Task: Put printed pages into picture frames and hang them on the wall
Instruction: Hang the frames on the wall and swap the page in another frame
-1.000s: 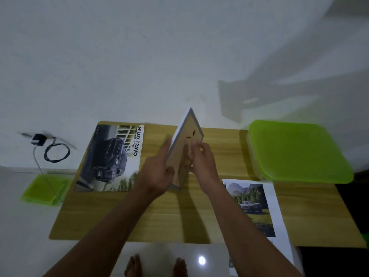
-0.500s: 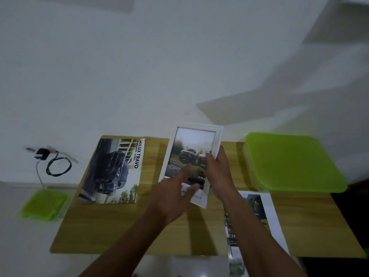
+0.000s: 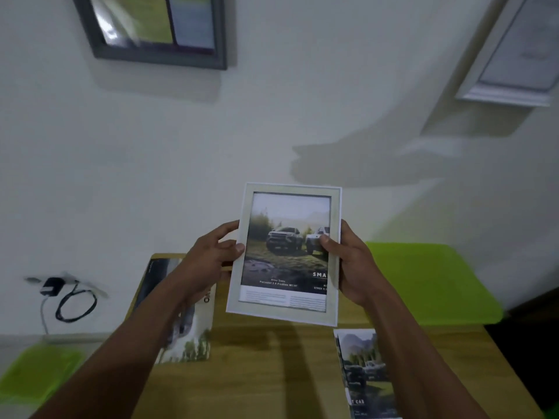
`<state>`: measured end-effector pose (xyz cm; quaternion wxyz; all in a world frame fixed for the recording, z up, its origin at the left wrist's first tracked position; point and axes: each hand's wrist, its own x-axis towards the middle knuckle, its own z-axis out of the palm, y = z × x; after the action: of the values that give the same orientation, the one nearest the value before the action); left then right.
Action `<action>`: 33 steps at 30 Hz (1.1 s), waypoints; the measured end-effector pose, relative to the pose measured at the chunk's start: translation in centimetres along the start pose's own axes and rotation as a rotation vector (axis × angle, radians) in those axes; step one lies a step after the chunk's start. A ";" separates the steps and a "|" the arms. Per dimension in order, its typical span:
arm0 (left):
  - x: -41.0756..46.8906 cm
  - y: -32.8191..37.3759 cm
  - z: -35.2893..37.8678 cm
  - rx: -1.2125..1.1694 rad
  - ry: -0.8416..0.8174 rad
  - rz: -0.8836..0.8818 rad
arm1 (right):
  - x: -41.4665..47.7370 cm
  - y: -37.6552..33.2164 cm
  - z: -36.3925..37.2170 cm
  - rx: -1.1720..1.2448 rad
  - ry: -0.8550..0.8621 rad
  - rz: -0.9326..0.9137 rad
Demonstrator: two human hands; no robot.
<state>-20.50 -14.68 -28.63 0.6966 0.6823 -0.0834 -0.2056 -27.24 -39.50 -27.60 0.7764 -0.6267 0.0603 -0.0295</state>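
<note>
A white picture frame (image 3: 287, 255) with a printed page of two trucks inside is held upright above the wooden table (image 3: 272, 373), its front facing me. My left hand (image 3: 208, 258) grips its left edge, thumb on the front. My right hand (image 3: 351, 261) grips its right edge, thumb on the glass. Two printed pages lie on the table: one (image 3: 187, 334) at the left, partly under my left forearm, and one (image 3: 366, 373) at the right beside my right forearm.
A dark-framed picture (image 3: 157, 28) hangs on the white wall at upper left, a white-framed one (image 3: 514, 52) at upper right. A green-lidded box (image 3: 432, 282) sits on the table's right end. A charger and cable (image 3: 66, 297) hang at left above a green lid (image 3: 33, 376).
The frame was turned from edge-on to front-facing and raised off the table toward the wall. My left hand moved onto its left edge. My view tilted up, bringing the hung frames into sight.
</note>
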 end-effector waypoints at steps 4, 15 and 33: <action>-0.5 4.8 -1.3 0.038 -0.033 0.163 | -0.1 -4.4 2.2 -0.002 -0.038 -0.112; 0.2 20.7 -0.7 0.231 -0.063 0.554 | 0.6 -19.2 4.2 -0.076 -0.069 -0.476; 8.5 32.6 8.2 0.404 0.121 0.796 | 9.9 -33.2 -4.9 -0.391 -0.059 -0.594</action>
<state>-10.41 -26.12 2.55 0.5778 0.7303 -0.3369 0.1392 -17.03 -52.49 3.20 0.6008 -0.7541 -0.1424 -0.2238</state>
